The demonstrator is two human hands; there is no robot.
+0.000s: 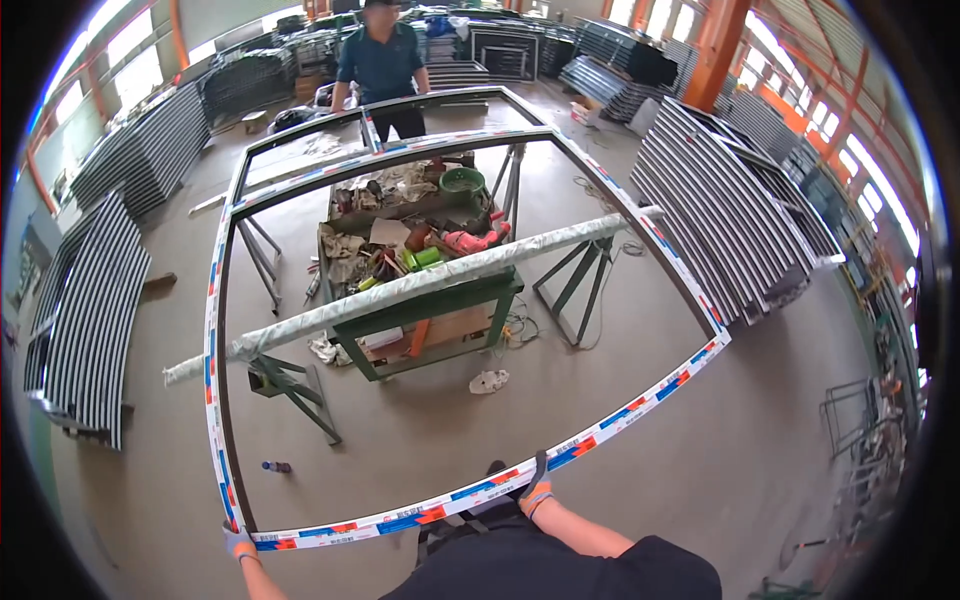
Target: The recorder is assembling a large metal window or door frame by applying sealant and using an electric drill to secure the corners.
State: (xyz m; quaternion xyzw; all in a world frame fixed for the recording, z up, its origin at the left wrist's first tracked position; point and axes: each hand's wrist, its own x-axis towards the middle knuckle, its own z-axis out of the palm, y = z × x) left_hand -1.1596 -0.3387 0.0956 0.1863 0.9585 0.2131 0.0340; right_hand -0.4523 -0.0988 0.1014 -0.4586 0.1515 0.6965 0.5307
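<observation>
A large window frame (480,492), its bars covered in white, blue and red protective film, spans the space in front of me. My left hand (239,541), in a grey and orange glove, is closed on its near left corner. Along the near bar, my right hand (536,487), in a matching glove, grips the edge with the fingers wrapped over it. A crossbar (390,148) divides the frame toward its far end, and a short bar (371,130) splits that far section. Under the frame runs a long wrapped beam (450,275), set across dark metal trestles.
Through the frame shows a green work table (420,322) cluttered with tools, rags and a green bowl (461,181). A person (382,62) stands at the far side. Stacked frames lean at left (92,320) and right (715,205). A small bottle (277,467) and cables lie on the floor.
</observation>
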